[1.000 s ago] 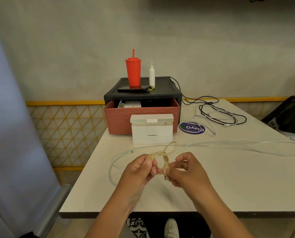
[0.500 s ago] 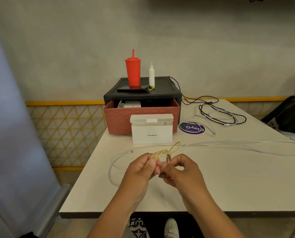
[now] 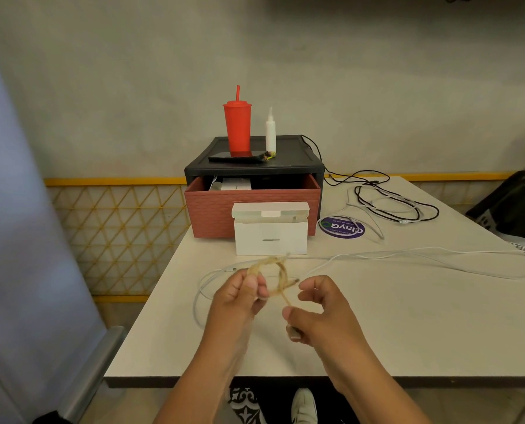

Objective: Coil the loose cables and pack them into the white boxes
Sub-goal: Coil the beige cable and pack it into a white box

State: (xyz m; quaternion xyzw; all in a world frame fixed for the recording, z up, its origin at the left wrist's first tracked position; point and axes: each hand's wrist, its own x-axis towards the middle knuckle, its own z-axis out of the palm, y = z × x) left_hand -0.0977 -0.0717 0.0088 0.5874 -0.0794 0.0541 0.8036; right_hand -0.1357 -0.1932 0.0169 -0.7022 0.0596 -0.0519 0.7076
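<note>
- Left hand [image 3: 240, 293]: fingers curled, pinching the beige cable [image 3: 278, 267], a small coil held over the table [image 3: 408, 316].
- Right hand [image 3: 319, 313]: thumb and fingers closed on the coil's loose tail, with the plug end below the thumb.
- White cable [image 3: 408, 252]: loose on the table, running beyond both hands and away to the right.
- White box [image 3: 270, 238]: just beyond the coil, lid flap raised.
- Red drawer [image 3: 252, 206]: behind the box, pulled open.
- Black cable [image 3: 392, 206]: far right, uncoiled.
- Red cup [image 3: 237, 127]: farthest, atop the drawer unit.

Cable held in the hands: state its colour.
Beige, a pale tan; the cable shows best in the head view.
</note>
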